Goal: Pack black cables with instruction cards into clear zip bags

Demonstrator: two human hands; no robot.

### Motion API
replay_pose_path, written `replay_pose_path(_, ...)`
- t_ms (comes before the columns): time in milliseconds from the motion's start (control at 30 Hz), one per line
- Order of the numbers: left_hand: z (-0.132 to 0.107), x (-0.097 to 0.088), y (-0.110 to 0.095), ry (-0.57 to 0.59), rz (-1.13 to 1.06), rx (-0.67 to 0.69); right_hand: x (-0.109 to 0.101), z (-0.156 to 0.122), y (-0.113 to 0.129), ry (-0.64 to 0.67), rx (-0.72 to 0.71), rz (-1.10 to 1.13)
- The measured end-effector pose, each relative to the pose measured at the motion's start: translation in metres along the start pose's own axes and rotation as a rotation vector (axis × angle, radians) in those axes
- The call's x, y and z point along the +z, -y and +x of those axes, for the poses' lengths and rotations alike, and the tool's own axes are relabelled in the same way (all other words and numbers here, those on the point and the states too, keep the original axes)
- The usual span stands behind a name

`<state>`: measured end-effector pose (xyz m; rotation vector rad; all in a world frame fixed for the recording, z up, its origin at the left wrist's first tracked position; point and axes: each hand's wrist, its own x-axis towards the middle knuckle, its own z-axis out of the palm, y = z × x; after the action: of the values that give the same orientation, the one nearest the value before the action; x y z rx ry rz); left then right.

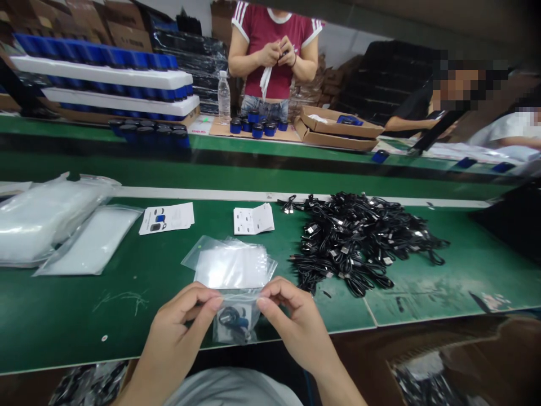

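Between my two hands hangs a small clear zip bag, held at its top corners near the table's front edge. My left hand pinches the bag's left top corner with thumb and forefinger. The right top corner is pinched the same way by my right hand. Inside the bag a coiled black cable and a printed paper with a blue patch show through the plastic. Just beyond my fingers lies a stack of flat clear bags. To the right spreads a big heap of black USB cables.
Folded leaflets and another leaflet stack lie beyond the bags. Packs of plastic bags are at left. Boxes of bagged items stand below the table edge. Across the green conveyor, a person stands behind blue-and-black items.
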<state>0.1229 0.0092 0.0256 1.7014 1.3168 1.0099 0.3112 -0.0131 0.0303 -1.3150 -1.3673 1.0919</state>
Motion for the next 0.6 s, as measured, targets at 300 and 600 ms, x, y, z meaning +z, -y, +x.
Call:
replay_pose_path(300, -0.003, 0.002, -0.002, -0.001, -0.046, -0.032, 0.002, 0.002, 0.005, -0.003, -0.072, 0.012)
replay_pose_path(600, -0.005, 0.015, 0.002, 0.19, -0.156, -0.132, 0.027, -0.001, -0.005, -0.136, -0.016, 0.192)
